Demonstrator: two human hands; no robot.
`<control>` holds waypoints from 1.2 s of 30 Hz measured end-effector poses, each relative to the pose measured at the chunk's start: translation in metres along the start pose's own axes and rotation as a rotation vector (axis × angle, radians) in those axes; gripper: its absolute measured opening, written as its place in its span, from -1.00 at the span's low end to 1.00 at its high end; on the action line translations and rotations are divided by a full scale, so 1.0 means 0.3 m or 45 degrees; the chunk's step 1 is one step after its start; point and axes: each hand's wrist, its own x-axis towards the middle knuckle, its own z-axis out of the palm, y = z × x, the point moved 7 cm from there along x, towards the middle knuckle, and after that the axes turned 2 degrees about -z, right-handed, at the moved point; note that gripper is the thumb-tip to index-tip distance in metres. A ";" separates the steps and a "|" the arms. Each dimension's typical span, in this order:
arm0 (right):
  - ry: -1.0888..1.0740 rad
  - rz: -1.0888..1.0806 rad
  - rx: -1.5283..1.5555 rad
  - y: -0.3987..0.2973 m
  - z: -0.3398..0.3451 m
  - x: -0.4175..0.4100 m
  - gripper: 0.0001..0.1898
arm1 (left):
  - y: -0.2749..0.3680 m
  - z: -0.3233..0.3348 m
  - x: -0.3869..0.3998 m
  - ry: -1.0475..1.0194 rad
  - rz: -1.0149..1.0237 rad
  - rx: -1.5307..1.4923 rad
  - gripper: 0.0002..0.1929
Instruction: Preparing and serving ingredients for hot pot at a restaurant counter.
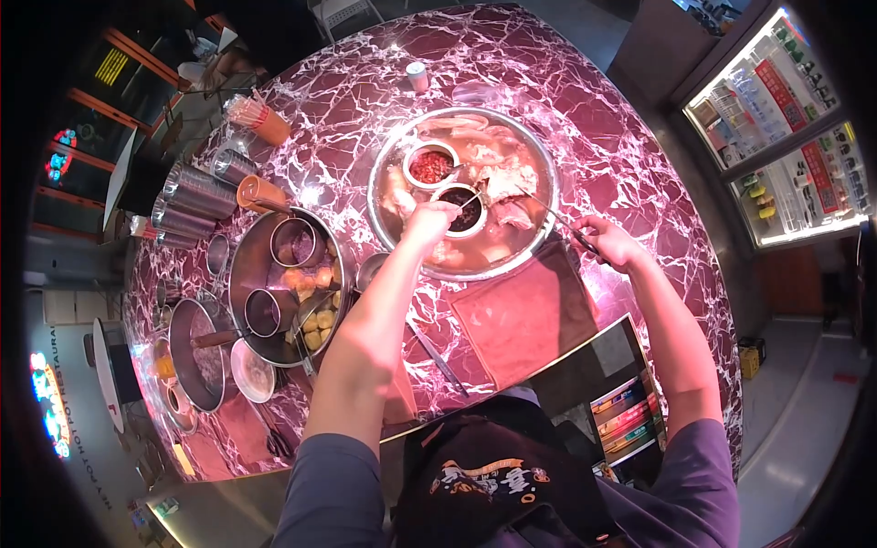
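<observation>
A wide round metal tray (373,188) of brownish broth holds several pieces of cooked meat. My left hand (435,220) reaches over it, gripping a thin metal utensil (471,199) whose tip is at a pale, ragged chunk of meat (505,181). From the other side my right hand (608,240) holds a long, slim metal tool (552,212) by its dark handle, its far end against the same chunk; its exact kind is unclear. Inside the tray stand a bowl of chopped red chilli (430,167) and a bowl of dark sauce (468,218), the latter partly behind my left hand.
A brown cloth (527,315) and a flat metal utensil (437,357) lie nearest me. Left stands a big metal pot (348,264) with food and two cylinders, beside a saucepan (205,370), stacked clear cups (195,195) and a straw holder (267,123). A paper cup (416,77) stands behind the tray.
</observation>
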 end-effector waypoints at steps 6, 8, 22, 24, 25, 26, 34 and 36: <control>-0.048 -0.070 0.192 0.012 0.047 0.069 -0.84 | -0.050 -0.001 0.052 0.105 0.128 -0.280 -0.82; -0.057 -0.071 0.186 0.006 0.071 0.103 -0.84 | -0.059 -0.019 0.069 0.146 0.165 -0.254 -0.82; 0.049 0.032 0.074 0.042 0.044 0.191 -0.77 | -0.047 0.027 0.071 0.420 0.279 0.226 -0.80; 0.090 0.027 0.063 0.048 0.038 0.190 -0.76 | -0.029 0.056 0.043 0.492 0.269 0.309 -0.79; 0.082 0.022 0.058 0.039 0.052 0.191 -0.76 | -0.030 0.053 0.035 0.539 0.287 0.338 -0.78; 0.090 0.018 0.053 0.030 0.062 0.193 -0.75 | -0.037 0.049 0.031 0.549 0.285 0.336 -0.78; 0.185 0.033 0.152 0.051 0.059 0.208 -0.77 | -0.021 0.125 0.000 0.593 0.304 0.275 -0.78; 0.232 0.055 -0.072 0.044 0.052 0.203 -0.75 | -0.020 0.136 -0.015 0.589 0.264 0.334 -0.78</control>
